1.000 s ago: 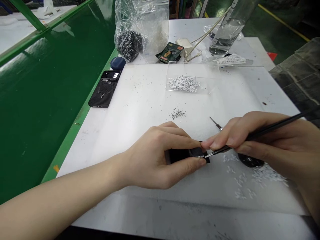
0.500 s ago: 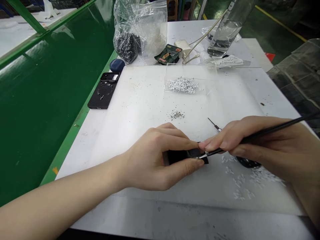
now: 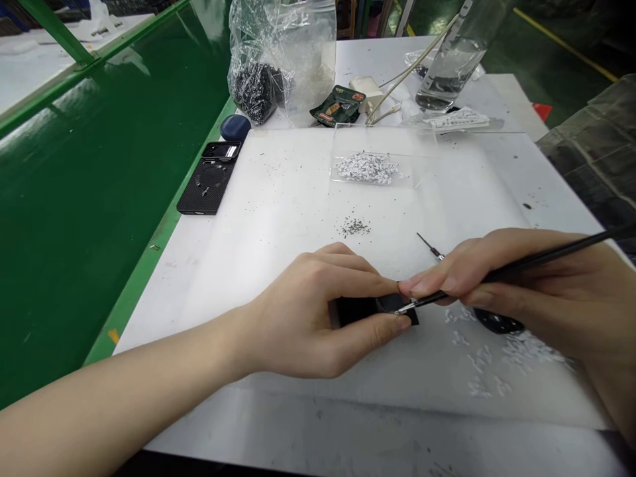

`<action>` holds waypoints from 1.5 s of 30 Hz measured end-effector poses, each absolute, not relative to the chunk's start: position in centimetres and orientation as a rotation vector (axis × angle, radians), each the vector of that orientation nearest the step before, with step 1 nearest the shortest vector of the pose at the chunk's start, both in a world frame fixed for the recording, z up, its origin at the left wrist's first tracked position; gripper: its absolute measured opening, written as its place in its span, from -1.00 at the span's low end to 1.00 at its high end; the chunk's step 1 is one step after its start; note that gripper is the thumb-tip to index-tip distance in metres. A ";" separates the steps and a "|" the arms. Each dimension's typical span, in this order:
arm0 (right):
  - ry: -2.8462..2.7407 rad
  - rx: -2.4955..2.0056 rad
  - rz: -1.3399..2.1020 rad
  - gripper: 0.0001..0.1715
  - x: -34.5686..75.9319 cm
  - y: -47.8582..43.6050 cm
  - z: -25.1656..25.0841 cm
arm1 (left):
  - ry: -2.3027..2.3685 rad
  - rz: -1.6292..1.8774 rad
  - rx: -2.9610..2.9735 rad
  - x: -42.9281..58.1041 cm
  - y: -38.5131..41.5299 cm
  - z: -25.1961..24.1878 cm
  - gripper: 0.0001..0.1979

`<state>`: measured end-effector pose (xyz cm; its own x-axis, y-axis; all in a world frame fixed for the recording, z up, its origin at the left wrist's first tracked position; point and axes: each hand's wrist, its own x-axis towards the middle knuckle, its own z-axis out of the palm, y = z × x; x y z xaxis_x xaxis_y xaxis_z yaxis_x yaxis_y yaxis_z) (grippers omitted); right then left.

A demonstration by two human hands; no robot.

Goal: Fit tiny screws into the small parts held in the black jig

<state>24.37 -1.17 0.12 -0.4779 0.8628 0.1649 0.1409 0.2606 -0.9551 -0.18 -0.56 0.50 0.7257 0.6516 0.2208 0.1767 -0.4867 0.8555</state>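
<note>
My left hand (image 3: 318, 311) grips a small black rectangular block (image 3: 355, 309) between thumb and fingers, low over the white foam sheet. A slim black-handled tool (image 3: 536, 265) with a silver tip lies in my right hand (image 3: 477, 278), held like a pen. Its tip meets the block's right end near my left thumb; what it touches there is too small to make out. My right fingertips rest against the block's far edge, beside my left index finger. Behind the right hand, a thin-shafted screwdriver (image 3: 430, 246) shows in part.
Small white pieces fill part of a clear tray (image 3: 365, 169); more white pieces (image 3: 531, 348) lie by a black dish (image 3: 497, 321). Tiny dark bits (image 3: 355, 227) form a pile on the foam sheet (image 3: 278, 179). A phone (image 3: 209, 179), plastic bags (image 3: 303, 66) and a water-filled container (image 3: 450, 73) stand around.
The whole view has shifted slightly, with things appearing a little further right. Both hands keep their hold, and the tool tip stays at the block.
</note>
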 end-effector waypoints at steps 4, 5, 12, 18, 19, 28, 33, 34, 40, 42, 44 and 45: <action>-1.805 -0.924 1.268 -0.81 24.3 -1.1 0.1 | 0.632 0.667 2.048 -0.2 -0.5 0.6 -0.76; -1.803 -0.927 1.272 -0.81 24.3 -1.1 0.0 | 0.635 0.666 2.049 -0.2 -0.5 0.6 -0.76; -1.804 -0.918 1.242 -0.79 24.2 -1.5 0.5 | 0.620 0.665 2.077 -0.1 -0.5 0.6 -0.75; -1.876 -0.939 1.177 -0.80 24.2 -2.0 1.1 | 0.598 0.680 2.082 -0.1 -0.4 0.5 -0.77; -1.887 -0.949 1.158 -0.81 24.3 -2.0 1.2 | 0.596 0.682 2.082 -0.1 -0.4 0.5 -0.77; -1.924 -1.001 0.892 -0.85 24.3 -1.9 1.8 | 0.597 0.731 2.104 -0.2 -0.6 0.3 -0.82; -2.267 -1.110 0.404 -0.81 25.0 -1.1 1.2 | 0.607 0.789 2.120 -0.1 -0.9 0.1 -0.83; -2.363 -1.113 0.359 -0.78 25.2 -0.9 0.9 | 0.602 0.791 2.124 -0.1 -0.9 0.1 -0.83; -2.516 -1.369 0.286 -0.57 25.4 -0.8 0.1 | 0.598 0.753 2.120 -0.1 -0.9 0.1 -0.81; -2.475 -1.544 0.218 -0.43 25.4 -1.0 0.3 | 0.580 0.753 2.134 -0.1 -0.9 0.0 -0.80; -2.441 -1.682 0.225 -0.39 25.5 -1.1 0.5 | 0.553 0.737 2.163 -0.2 -0.8 0.0 -0.79; -2.426 -1.720 0.264 -0.42 25.6 -1.1 0.7 | 0.549 0.725 2.173 -0.2 -0.8 0.0 -0.78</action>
